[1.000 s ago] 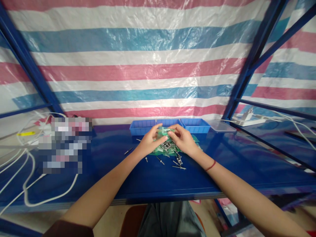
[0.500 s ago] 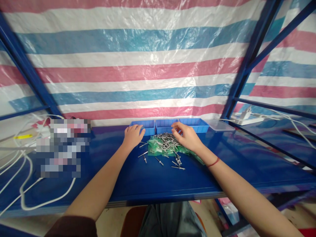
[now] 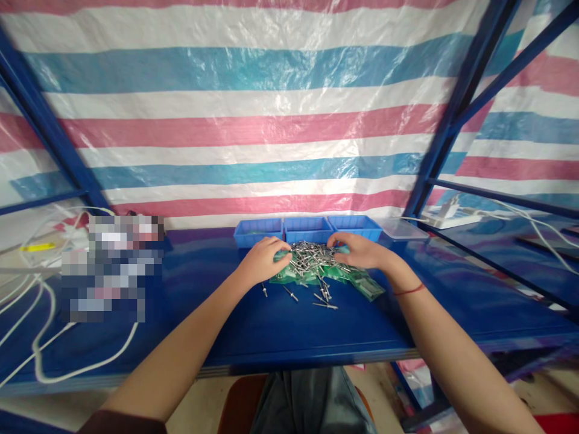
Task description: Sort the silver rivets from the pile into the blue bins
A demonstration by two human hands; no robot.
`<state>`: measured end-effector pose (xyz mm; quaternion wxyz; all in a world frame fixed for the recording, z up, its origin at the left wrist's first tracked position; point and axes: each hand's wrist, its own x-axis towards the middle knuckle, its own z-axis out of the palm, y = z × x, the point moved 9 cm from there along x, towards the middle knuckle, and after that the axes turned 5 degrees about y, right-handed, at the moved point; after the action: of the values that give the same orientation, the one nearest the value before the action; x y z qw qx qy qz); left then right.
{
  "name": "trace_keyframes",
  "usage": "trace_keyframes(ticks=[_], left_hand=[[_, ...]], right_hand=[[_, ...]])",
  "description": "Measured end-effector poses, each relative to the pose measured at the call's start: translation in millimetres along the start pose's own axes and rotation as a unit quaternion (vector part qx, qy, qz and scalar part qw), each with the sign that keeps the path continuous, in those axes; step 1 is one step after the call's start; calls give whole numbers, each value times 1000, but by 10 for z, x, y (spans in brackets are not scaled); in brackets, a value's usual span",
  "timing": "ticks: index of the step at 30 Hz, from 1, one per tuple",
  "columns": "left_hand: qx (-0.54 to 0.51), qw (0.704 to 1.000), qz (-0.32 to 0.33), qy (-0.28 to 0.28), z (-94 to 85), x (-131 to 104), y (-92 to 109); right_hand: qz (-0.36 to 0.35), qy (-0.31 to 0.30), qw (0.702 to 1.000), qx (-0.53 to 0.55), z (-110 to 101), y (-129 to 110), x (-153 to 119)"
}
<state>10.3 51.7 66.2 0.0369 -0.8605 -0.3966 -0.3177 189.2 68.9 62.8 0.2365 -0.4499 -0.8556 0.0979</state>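
A heap of silvery blind rivets (image 3: 311, 258) lies on green plastic packets (image 3: 289, 276) in the middle of the blue table (image 3: 289, 331). My left hand (image 3: 266, 259) is at the heap's left edge, thumb and fingers apart. From the other side, my right hand (image 3: 359, 250) reaches to the right edge, its fingers curved with a gap to the thumb. Neither hand shows a rivet in its grasp; the fingertips partly overlap the heap. Several loose rivets (image 3: 325, 305) lie in front of it. One green packet (image 3: 368, 286) sticks out at the right, below my right hand.
Three blue bins (image 3: 309, 231) stand in a row behind the heap. A clear plastic lid (image 3: 404, 229) lies to their right, near a white power strip (image 3: 452, 217). White cables (image 3: 40, 337) loop over the table's left side. Blue frame posts (image 3: 446, 138) rise at both sides.
My left hand has moved right, from near the left bin to the heap's edge. My right hand has drawn right, off the top of the heap to its right side, uncovering a green packet.
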Motion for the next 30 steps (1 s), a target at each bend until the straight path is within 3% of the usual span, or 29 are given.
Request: trace_keyframes(ticks=[5,9,13,18,21,25,27,30], left_hand=[[28,990,-72,-118,175,-92,-78],[26,988,-55,-139,189,-86,-84],[10,994,-55,-95,119,-40,-104],[-34,984,-168,58,-131,-17,-307],[-183,946,-247,99,-85,-45,-389],[-425,851,-301,70,189,-56,-269],[-477,819,-313,62,252,-61,-193],[-502,790,-347,67,258,-94,-175]], right_hand=[[58,43,997,-7,-77,205,10],[30,48,998,17,-24,75,34],[6,78,997,26,-18,-103,61],[-20,130,988,80,41,-327,87],[-4,149,973,178,144,-408,104],[15,129,949,287,309,-473,142],[20,129,943,305,318,-469,149],[-2,210,947,242,115,-460,97]])
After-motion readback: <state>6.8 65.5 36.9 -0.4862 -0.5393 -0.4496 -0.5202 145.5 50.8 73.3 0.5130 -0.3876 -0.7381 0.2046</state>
